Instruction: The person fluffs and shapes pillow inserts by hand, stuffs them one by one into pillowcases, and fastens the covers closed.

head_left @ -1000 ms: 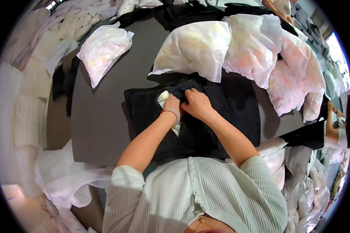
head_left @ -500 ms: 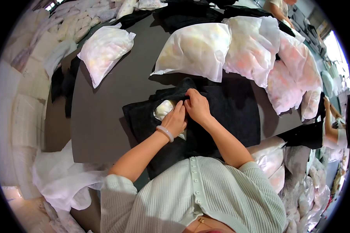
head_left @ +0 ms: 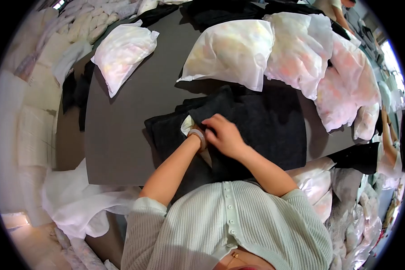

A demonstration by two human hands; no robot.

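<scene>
A black cloth piece (head_left: 270, 121), seemingly a sewn cover, lies on the grey table in front of me. Through an opening in it shows a pale, whitish stuffing or lining (head_left: 187, 124). My left hand (head_left: 199, 129), with a pale bangle at the wrist, reaches into this opening; its fingers are hidden under the black cloth. Just to its right, my right hand (head_left: 226, 136) has curled fingers closed on the cloth at the opening's edge.
Plump white translucent bags (head_left: 229, 51) line the far right of the grey table (head_left: 117, 139), and another white bag (head_left: 123, 56) lies at the far left. Black cloth (head_left: 220, 14) lies along the back. More bags are stacked left and lower right. Other people stand at the right.
My left hand has gone from the pale bundle at the opening to deeper under the black cloth. Less of the pale stuff shows. My right hand has shifted down and the cloth flap has moved over.
</scene>
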